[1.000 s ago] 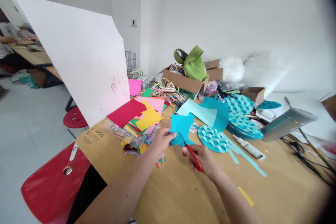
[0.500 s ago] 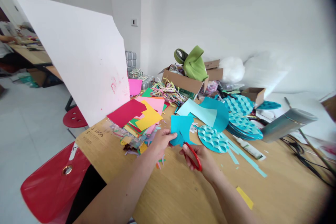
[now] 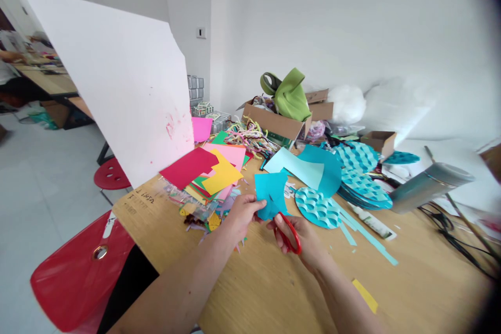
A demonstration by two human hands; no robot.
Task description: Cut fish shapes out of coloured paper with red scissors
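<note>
Near the middle of the view, my left hand (image 3: pixel 243 213) pinches the lower left edge of a blue sheet of paper (image 3: pixel 270 189) between thumb and fingers. My right hand (image 3: pixel 293 235) is wrapped round the red handles of a pair of scissors (image 3: pixel 291 234), at the sheet's lower edge. The blades are mostly hidden by the paper. Just right of the sheet lies a blue disc with a woven light pattern (image 3: pixel 318 207). Light blue strips (image 3: pixel 371 242) lie beside it. Behind are a large plain blue disc (image 3: pixel 332 172) and a pale blue sheet (image 3: pixel 299 167).
Coloured paper sheets (image 3: pixel 188 168) and scraps lie left. A white board (image 3: pixel 117 78) stands at the left edge. Behind are a cardboard box (image 3: pixel 274 121) and a green bag (image 3: pixel 291 96). Right are patterned discs (image 3: pixel 362 185), a glue tube (image 3: pixel 371 222) and a grey cylinder (image 3: pixel 430 185).
The scissors' handles have shifted slightly, and the dark blade part seen near the paper's lower edge is now less visible. My left hand has moved slightly to the right on the sheet.
</note>
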